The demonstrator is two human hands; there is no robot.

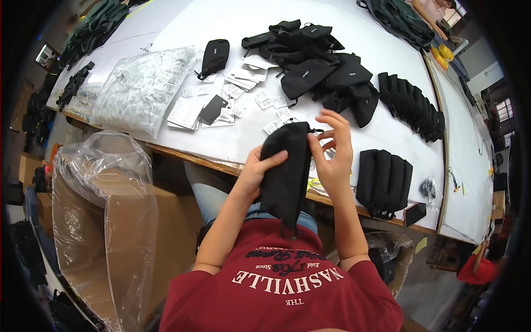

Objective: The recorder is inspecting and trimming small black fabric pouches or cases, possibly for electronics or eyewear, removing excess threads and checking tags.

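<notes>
A black zippered pouch (285, 171) hangs upright in front of my shirt, just off the table's near edge. My left hand (257, 169) grips its left side, thumb lying across the front. At the pouch's upper right corner, the thumb and a finger of my right hand (333, 149) pinch the small black zipper pull (316, 131); the other fingers are raised. Loose white paper tags (271, 126) lie on the table just beyond the pouch. Farther off are a stack of white tags (185, 112), a black tag card (213, 109) and a single black pouch (215, 55).
A heap of black pouches (310, 77) covers the table's middle. Rows of pouches stand at right (409, 105) and near right (383, 182). A clear bag of white tags (145, 88) sits at left. Below it stands a cardboard box (171, 221) with plastic lining. Another person (431, 14) is at far right.
</notes>
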